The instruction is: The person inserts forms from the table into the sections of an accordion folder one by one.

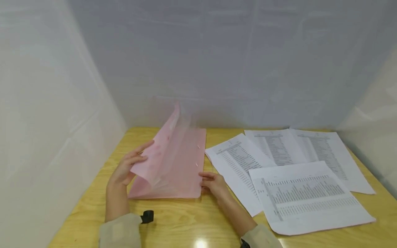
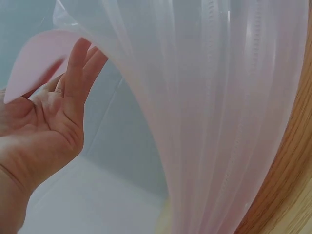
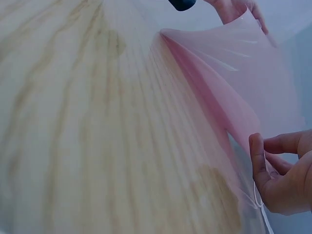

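Observation:
A pink folder [image 1: 189,175] with clear plastic sleeves [image 1: 169,165] lies on the wooden table, its front cover [image 1: 158,148] raised and bent toward the left. My left hand [image 1: 125,168] supports that cover at its left edge. In the left wrist view, the fingers of my left hand [image 2: 58,107] extend nearly straight along the cover and touch the sleeves [image 2: 204,97]. At the folder's lower right edge, my right hand [image 1: 215,186] pinches the border between thumb and fingers. The right wrist view has this hand [image 3: 287,170] at the pink corner.
Several printed sheet stacks lie right of the folder: one tilted stack [image 1: 227,158] closest to it, others [image 1: 276,144] behind, and a sideways one [image 1: 310,196] in front. Pale sheeting [image 1: 217,62] rises behind the table [image 1: 176,220] and along both sides.

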The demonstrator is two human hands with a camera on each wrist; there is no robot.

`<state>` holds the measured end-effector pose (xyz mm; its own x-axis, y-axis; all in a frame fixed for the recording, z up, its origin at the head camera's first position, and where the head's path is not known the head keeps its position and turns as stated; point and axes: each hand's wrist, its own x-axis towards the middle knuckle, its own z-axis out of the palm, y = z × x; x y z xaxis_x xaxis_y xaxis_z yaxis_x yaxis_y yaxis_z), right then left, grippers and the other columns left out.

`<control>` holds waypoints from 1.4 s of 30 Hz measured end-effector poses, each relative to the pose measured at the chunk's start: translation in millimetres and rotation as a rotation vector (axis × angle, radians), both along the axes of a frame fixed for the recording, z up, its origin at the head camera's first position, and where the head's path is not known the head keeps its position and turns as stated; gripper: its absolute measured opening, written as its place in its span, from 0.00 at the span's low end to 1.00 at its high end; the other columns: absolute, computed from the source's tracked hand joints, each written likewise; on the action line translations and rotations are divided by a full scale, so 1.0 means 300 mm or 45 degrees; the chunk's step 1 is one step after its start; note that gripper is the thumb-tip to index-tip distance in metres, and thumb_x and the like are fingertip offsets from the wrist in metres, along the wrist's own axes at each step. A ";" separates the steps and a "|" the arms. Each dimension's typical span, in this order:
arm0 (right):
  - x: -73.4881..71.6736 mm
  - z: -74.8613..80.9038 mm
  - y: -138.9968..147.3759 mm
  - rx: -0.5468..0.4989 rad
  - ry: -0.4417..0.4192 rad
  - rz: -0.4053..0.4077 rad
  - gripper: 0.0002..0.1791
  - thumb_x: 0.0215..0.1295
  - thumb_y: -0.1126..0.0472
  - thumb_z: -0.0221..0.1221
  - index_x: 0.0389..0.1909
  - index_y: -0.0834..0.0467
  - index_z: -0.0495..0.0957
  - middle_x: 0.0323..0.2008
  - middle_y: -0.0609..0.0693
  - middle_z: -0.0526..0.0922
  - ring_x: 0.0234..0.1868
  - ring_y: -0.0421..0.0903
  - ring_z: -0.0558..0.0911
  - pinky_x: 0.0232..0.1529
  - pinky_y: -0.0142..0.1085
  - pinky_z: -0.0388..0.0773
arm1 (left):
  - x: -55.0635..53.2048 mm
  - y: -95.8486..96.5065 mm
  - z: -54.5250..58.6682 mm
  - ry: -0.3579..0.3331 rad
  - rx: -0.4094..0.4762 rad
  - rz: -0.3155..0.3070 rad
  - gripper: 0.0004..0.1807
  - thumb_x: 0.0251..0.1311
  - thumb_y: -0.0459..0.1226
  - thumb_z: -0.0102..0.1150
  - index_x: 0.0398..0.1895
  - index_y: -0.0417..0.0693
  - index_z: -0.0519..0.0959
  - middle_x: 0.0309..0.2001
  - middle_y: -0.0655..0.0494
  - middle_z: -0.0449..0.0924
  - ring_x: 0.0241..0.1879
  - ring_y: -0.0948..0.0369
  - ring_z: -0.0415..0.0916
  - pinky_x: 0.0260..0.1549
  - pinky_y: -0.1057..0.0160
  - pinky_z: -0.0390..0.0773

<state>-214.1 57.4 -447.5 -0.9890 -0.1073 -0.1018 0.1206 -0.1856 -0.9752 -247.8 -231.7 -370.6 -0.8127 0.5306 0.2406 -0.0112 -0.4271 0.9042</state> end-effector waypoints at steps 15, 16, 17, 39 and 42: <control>-0.012 0.005 -0.002 0.009 -0.001 -0.001 0.20 0.53 0.78 0.54 0.49 0.77 0.71 0.31 0.54 0.78 0.26 0.41 0.77 0.29 0.35 0.77 | -0.001 0.018 -0.002 -0.134 0.040 0.024 0.27 0.68 0.25 0.26 0.69 0.48 0.58 0.52 0.45 0.70 0.43 0.55 0.74 0.37 0.62 0.75; -0.010 0.009 0.000 0.015 0.008 0.008 0.19 0.53 0.78 0.53 0.49 0.77 0.72 0.30 0.54 0.78 0.25 0.41 0.77 0.28 0.35 0.77 | -0.001 0.019 -0.002 -0.138 0.036 0.030 0.27 0.68 0.25 0.27 0.69 0.49 0.58 0.52 0.45 0.69 0.43 0.55 0.74 0.37 0.62 0.75; -0.010 0.013 0.003 0.030 0.026 0.018 0.18 0.54 0.78 0.53 0.48 0.78 0.72 0.30 0.54 0.79 0.25 0.42 0.77 0.28 0.36 0.77 | -0.001 0.019 -0.003 -0.139 0.031 0.036 0.27 0.68 0.25 0.27 0.69 0.49 0.58 0.52 0.45 0.69 0.43 0.56 0.74 0.37 0.62 0.75; -0.025 0.252 0.500 0.786 0.331 0.240 0.19 0.63 0.66 0.55 0.53 0.68 0.73 0.46 0.62 0.78 0.45 0.55 0.77 0.45 0.47 0.72 | 0.001 0.021 0.006 -0.093 0.054 -0.007 0.27 0.68 0.23 0.26 0.69 0.45 0.57 0.49 0.44 0.73 0.41 0.55 0.76 0.36 0.63 0.76; -0.035 0.269 0.592 0.895 0.369 0.249 0.19 0.64 0.64 0.54 0.55 0.67 0.72 0.48 0.62 0.77 0.48 0.56 0.76 0.47 0.47 0.71 | 0.000 0.024 0.011 -0.088 0.061 -0.022 0.28 0.67 0.23 0.25 0.69 0.45 0.58 0.49 0.44 0.73 0.40 0.55 0.76 0.36 0.62 0.76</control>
<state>-224.5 235.1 -366.9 -0.9564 -0.2880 0.0489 -0.1898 0.4855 -0.8534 -247.9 -224.4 -367.3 -0.8191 0.5341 0.2095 -0.0807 -0.4688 0.8796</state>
